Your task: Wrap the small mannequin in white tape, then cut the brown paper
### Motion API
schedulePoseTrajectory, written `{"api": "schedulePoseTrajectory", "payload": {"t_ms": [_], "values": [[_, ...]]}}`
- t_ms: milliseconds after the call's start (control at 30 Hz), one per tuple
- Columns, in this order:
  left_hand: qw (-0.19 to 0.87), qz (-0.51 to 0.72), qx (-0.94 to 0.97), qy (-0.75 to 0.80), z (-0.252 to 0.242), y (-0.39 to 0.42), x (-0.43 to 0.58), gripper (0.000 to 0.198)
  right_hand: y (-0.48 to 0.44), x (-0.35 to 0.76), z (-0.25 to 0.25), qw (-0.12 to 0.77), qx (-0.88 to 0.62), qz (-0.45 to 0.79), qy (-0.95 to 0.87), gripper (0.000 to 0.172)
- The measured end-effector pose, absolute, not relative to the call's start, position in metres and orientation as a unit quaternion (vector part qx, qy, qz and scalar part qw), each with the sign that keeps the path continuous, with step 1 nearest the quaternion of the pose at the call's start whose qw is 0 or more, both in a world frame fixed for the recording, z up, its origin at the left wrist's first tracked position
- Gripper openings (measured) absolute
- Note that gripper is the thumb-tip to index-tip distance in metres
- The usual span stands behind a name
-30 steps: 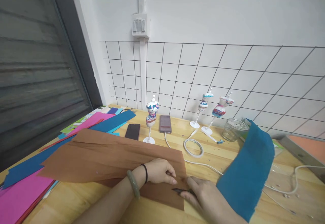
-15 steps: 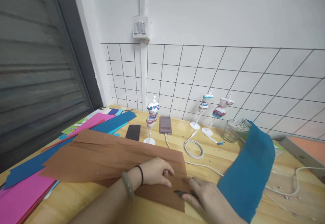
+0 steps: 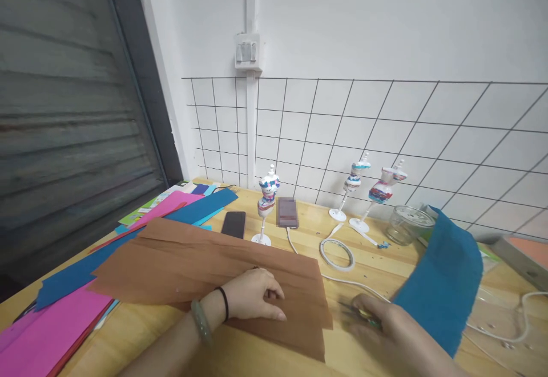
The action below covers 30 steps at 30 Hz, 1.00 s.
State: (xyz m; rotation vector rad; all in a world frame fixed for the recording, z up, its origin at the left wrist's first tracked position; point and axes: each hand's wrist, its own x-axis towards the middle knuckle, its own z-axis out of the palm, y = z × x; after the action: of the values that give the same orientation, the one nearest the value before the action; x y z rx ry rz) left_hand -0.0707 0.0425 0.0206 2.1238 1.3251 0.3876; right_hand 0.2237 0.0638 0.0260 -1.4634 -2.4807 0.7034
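Observation:
Brown crepe paper (image 3: 205, 257) lies across the table, with a notch cut into its right edge. My left hand (image 3: 257, 297) rests on it, fingers curled and apart, holding nothing. To the right of the paper, my right hand (image 3: 377, 320) is closed on dark-bladed scissors (image 3: 357, 311), blurred by motion. The blades point left toward the paper's edge and do not touch it. A curved blue paper strip (image 3: 445, 280) lies just right of my right hand.
Small dress-form stands (image 3: 268, 200) are behind the brown paper, near a phone (image 3: 234, 225), a tape roll (image 3: 337, 254) and a glass jar (image 3: 409, 224). Coloured papers (image 3: 55, 320) are stacked at left. A white cable (image 3: 355, 283) crosses the right side.
My right hand has moved right with the scissors, away from the brown paper. A notch now shows at the paper's right edge. The view has shifted slightly.

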Motion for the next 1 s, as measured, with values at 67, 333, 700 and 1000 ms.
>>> {"api": "schedulePoseTrajectory", "payload": {"t_ms": [67,333,700,1000], "values": [[0.289,0.160,0.799,0.503,0.026,0.031,-0.073,0.040,0.072,0.211,0.035,0.110,-0.468,0.235,-0.845,0.014],[0.237,0.379,0.640,0.625,0.028,-0.054,-0.123,0.015,0.091,0.089,0.044,0.126,-0.311,0.180,-0.925,0.033],[0.462,0.713,0.002,0.528,0.024,-0.116,-0.186,0.008,0.094,0.061,0.042,0.084,-0.402,0.230,-0.882,0.020],[0.466,0.624,0.092,0.621,0.039,-0.064,-0.199,0.027,0.019,0.081,0.056,0.136,-0.392,0.579,-0.702,0.030]]}}
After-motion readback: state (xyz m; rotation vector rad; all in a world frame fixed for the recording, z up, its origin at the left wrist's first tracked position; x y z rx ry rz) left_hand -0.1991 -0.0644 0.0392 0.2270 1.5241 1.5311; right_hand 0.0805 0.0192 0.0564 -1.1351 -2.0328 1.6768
